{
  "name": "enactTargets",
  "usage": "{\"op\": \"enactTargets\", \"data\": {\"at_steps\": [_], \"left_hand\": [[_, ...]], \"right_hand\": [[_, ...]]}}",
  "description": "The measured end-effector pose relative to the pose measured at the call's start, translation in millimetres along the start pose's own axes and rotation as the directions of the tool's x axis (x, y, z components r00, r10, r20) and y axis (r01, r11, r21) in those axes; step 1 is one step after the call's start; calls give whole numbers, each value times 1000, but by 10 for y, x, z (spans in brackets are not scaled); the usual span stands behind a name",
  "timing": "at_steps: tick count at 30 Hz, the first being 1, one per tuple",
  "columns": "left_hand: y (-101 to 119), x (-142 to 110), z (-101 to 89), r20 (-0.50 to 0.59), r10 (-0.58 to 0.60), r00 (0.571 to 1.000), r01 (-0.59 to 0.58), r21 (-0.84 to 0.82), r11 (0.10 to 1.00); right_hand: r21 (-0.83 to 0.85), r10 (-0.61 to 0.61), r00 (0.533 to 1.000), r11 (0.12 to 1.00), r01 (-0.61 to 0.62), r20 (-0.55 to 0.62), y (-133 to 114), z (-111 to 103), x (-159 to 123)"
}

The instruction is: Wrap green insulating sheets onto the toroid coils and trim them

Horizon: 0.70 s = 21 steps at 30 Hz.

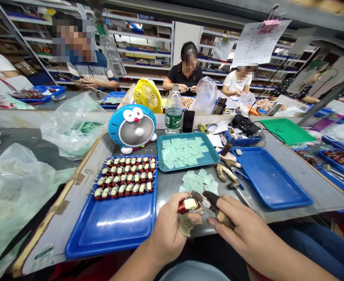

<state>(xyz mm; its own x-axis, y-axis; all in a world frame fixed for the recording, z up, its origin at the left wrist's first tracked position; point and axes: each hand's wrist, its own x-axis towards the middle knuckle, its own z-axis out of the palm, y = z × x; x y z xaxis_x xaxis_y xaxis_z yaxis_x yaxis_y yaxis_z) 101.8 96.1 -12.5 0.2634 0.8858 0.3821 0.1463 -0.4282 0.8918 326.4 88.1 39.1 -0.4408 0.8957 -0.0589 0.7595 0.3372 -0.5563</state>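
Note:
My left hand is closed on a small wound coil with a red copper winding and a pale core, held at the near edge of the bench. My right hand is closed on a dark-handled tool whose tip meets the coil. Just beyond the hands lies a loose heap of pale green paper squares. To the left, a blue tray carries several rows of finished coils at its far end.
A teal tray holds more green squares. An empty blue tray sits right, with pliers beside it. A blue cat-shaped fan, a water bottle and plastic bags stand behind. Other people work across the bench.

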Motion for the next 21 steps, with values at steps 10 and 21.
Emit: {"op": "enactTargets", "data": {"at_steps": [10,21], "left_hand": [[7,-53,-111,38,-19,999,22,-73,997],[-27,-107,-115,-58,55,997,-49,101,994]], "right_hand": [[-200,-95,984,972,124,151,-90,-131,112],[-318,-144,986,942,111,-81,-93,153,3]]}}
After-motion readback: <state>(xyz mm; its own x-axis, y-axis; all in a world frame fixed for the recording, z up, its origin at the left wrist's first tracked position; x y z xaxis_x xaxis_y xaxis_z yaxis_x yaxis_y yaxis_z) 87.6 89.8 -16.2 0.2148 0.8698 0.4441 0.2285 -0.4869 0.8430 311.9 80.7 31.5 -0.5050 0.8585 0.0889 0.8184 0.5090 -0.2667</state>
